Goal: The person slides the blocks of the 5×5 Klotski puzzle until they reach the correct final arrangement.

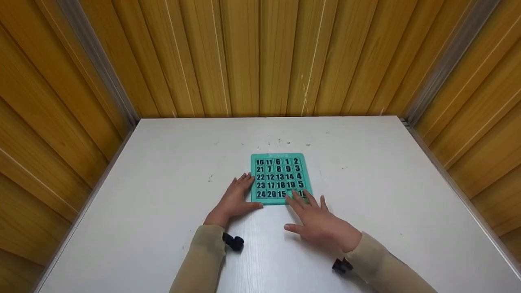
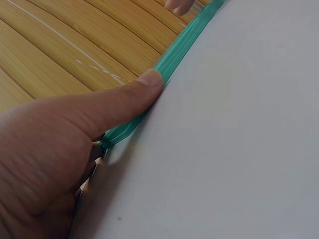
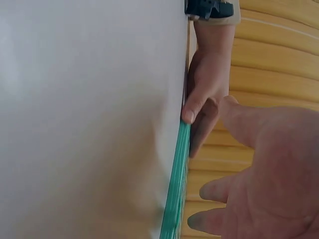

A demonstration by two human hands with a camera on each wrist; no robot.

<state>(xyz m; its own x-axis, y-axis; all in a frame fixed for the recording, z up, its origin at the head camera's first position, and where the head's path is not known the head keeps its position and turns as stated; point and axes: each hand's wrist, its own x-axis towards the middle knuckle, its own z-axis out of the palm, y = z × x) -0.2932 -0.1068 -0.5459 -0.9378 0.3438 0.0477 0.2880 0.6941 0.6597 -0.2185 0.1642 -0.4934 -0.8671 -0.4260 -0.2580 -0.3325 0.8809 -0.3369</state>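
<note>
Left hand (image 1: 236,197) steadies a number puzzle (image 1: 281,178) as the right hand (image 1: 319,221) spreads over its near right corner

The teal number puzzle lies flat near the middle of the white worktop (image 1: 163,183), its numbers reading upright in the head view. Its far row runs 16, 11, 6, 1, 2. In the nearest row stand 24, 20 and the 15 tile (image 1: 281,194), then a gap partly under the right hand; the last tile of that row is partly covered.

The left hand grasps the near left corner: its fingers (image 1: 243,180) lie along the left edge, and its thumb (image 2: 149,79) presses against the near edge.

The right hand is released and grips nothing. Its fingers (image 1: 296,206) fan out over the near row around the gap, with the thumb held apart, pointing left. Whether the fingertips touch the tiles cannot be told.

Both arms wear beige sleeves (image 1: 202,254), with a small black device (image 1: 233,241) at each wrist. Dark specks (image 1: 288,142) mark the worktop beyond the puzzle. Yellow wood-grain panels (image 1: 260,57) rise behind and on both sides, with a grey post (image 1: 97,61) at each far corner.
</note>
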